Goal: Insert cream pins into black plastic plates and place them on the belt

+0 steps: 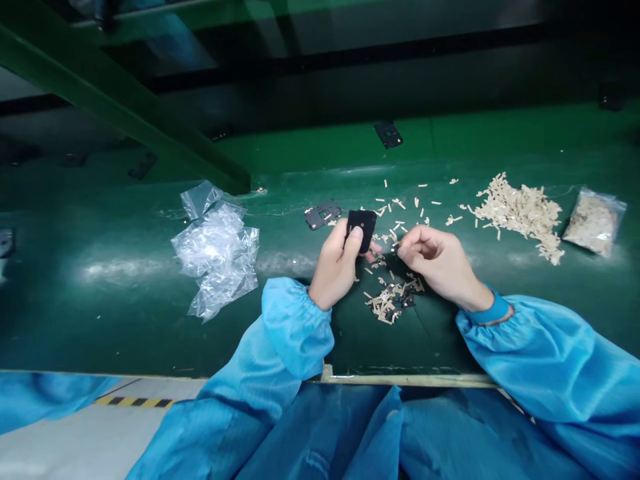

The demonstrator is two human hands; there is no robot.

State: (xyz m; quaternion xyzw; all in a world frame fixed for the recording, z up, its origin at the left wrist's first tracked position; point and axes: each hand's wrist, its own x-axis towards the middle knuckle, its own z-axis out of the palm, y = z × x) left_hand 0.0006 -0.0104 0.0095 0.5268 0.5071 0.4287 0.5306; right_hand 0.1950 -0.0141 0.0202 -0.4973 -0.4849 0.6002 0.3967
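My left hand (336, 263) holds a flat black plastic part (362, 228), with the thumb pressed on its face. To the right of it, my right hand (437, 261) is closed in a pinch, thumb against fingertips; whatever is between them is too small to make out. Small beige strips (399, 203) lie scattered on the green table behind and between the hands. Closer to me, beige strips mixed with small black pieces form a little heap (390, 303). Just left of the held part lies another black plastic part (320, 215).
A large pile of beige strips (523, 210) lies at the right, beside a filled clear bag (594, 221). Crumpled clear plastic bags (215, 250) lie on the left. One more black part (389, 134) rests at the back. A green beam (150, 113) crosses the upper left.
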